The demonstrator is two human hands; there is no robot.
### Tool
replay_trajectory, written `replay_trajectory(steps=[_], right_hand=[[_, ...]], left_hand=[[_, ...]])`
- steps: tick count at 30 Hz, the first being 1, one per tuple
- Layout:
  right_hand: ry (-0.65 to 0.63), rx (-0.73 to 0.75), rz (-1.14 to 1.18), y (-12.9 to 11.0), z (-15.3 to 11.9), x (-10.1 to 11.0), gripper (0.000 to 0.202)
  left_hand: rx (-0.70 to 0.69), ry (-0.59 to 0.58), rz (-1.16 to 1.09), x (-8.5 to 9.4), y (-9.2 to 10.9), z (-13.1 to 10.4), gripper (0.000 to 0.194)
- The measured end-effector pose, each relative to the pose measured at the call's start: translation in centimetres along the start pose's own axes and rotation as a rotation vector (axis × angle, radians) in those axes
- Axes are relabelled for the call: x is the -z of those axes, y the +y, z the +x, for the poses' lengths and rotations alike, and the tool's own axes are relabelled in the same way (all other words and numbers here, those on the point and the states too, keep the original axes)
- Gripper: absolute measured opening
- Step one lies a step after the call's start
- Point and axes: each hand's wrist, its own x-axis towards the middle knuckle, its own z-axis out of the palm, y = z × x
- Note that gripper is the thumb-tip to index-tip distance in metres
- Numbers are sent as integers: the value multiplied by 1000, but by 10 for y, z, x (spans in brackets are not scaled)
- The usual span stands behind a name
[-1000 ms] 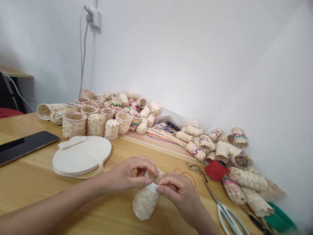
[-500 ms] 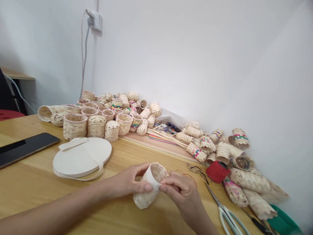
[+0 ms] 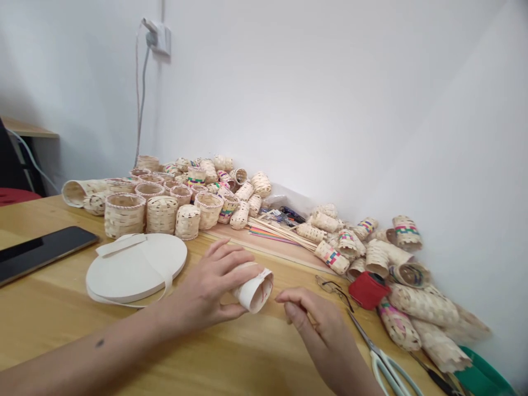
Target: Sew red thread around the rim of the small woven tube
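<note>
Holding 1 woven basket [image 3: 246, 295] above the surface [image 3: 231, 357], tipped sideways in wrapped fingers of the left hand [image 3: 210, 283]. Poising right hand [image 3: 324, 324] beside the open mouth, with fingers nearly pinched; cannot tell whether gripping anything. Flanked by white roll [image 3: 132, 275] and scissors [image 3: 375, 351], backed by piled baskets [image 3: 209, 212].

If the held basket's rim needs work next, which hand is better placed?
Right, probably. The left hand is wrapped around the woven basket, whose open end faces toward the right hand, close by but not touching. Whether the right hand pinches anything thin, I cannot tell.
</note>
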Motion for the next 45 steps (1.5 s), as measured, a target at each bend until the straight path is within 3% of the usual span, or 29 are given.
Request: replay_trajectory(steps=[3,7,18,33,40,45], right_hand=[[-17,131,-15,3,3,-3,19],[59,219,-102,7,5,-6,20],[71,262,-162,8,4,-9,21],[-6,269,-210,9,5,-12,27],[-6,306,-173,8,4,-10,24],[-9,283,-110,5,2,-8,23]], left_hand=[[-39,2,32,-2,-1,-1,44],[-69,21,17,-3,-2,-1,43],[-120,-26,30,-3,0,-2,38],[-154,-41,34,-5,1,-2,40],[54,-205,-211,-4,6,-3,50],[203,-254,-431,-5,6,-6,56]])
